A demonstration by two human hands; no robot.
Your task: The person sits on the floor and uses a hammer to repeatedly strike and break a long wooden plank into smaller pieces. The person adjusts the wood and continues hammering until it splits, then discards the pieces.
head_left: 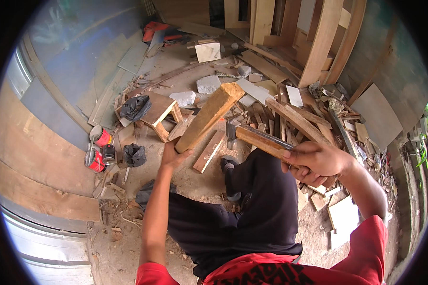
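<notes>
My left hand [172, 154] grips the lower end of a thick wooden block [209, 116], which slants up and to the right in front of me. In my right hand [316, 164] is a hammer [261, 140], its wooden handle held at the far end from the head. The dark metal hammer head [231, 133] points left, close to the block's right side with a gap between them. Both hands are closed around what they hold, above my bent legs in dark trousers.
A small wooden stool [159, 108] with a black plastic bag [135, 108] stands to the left. Red paint cans [95, 160] sit by the left wall. Wood offcuts [271, 116] pile up ahead and right, with tall boards [321, 42] leaning behind. A loose plank [209, 152] lies near my foot.
</notes>
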